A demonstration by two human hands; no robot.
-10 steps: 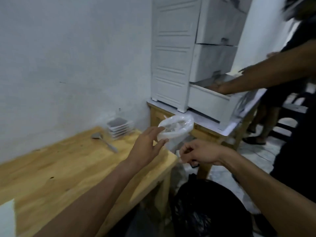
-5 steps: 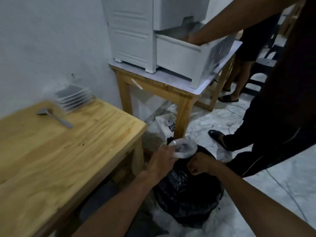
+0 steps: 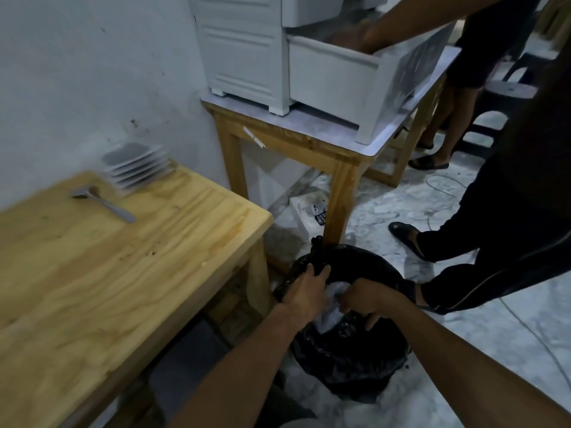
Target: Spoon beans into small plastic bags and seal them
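Plastic bag [image 3: 332, 307]: clear, crumpled, over the mouth of the black bin bag [image 3: 355, 359] on the floor, between both hands. Right hand [image 3: 367, 299]: clenched on the bag's top. Left hand [image 3: 304, 293]: against the bag's side, fingers extended. Spoon [image 3: 103, 202] and stacked trays [image 3: 137, 168]: table's [image 3: 92, 288] far edge.
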